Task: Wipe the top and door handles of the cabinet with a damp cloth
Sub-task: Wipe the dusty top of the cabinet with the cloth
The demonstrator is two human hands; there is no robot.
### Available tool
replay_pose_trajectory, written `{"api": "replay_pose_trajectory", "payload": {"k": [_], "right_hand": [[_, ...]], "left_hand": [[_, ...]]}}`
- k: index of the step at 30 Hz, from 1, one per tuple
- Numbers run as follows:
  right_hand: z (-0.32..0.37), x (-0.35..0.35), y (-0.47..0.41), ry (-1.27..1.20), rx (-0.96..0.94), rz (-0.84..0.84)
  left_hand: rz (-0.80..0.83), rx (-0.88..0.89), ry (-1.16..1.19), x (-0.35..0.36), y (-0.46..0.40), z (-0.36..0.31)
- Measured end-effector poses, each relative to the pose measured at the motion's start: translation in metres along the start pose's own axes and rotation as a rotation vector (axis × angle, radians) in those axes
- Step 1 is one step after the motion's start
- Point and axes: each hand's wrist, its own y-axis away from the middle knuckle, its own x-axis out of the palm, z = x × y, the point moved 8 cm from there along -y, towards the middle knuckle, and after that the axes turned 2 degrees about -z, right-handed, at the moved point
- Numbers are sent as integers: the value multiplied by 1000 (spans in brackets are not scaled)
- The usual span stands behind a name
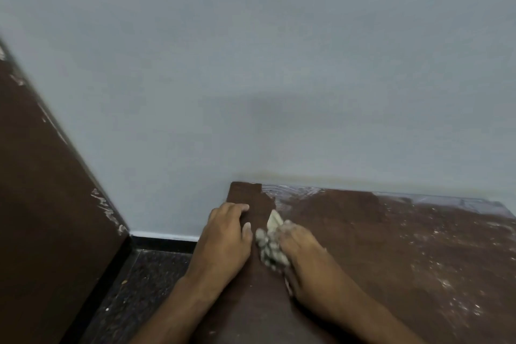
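Right hand (301, 257) fingers clenched the damp cloth (270, 248); left hand (223, 237) lay open-palmed on cabinet top (363, 246); long overlapping strokes advisable for remaining dust.

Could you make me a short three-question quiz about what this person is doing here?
1. True or false: the left hand holds the cloth.
2. Which part of the cabinet top looks dustiest?
A. the left end by the hands
B. the right side
C. no part
3. Fill in: behind the cabinet stands a pale ____.

Key:
1. False. The right hand has the cloth bunched under it; the left lies flat at the top's left edge.
2. B. White specks spread across the right side.
3. wall.
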Motion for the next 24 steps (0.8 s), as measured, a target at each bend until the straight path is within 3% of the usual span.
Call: {"api": "replay_pose_trajectory", "payload": {"k": [4,8,13,16,20,24], "right_hand": [[-7,1,-20,16,-23,23],[-36,-7,-75,85,169,-24],[-10,16,-97,26,55,9],[-25,14,-117,110,213,-42],[-8,29,-121,111,111,18],[-29,11,-114,73,123,0]], "left_hand": [[-14,5,-11,0,0,3],[-10,-3,-35,-2,-6,2],[-6,3,-21,-2,-17,2],[-17,-30,3,-1,-19,8],[-13,-40,4,1,-17,12],[-1,-3,-58,4,-19,8]]}}
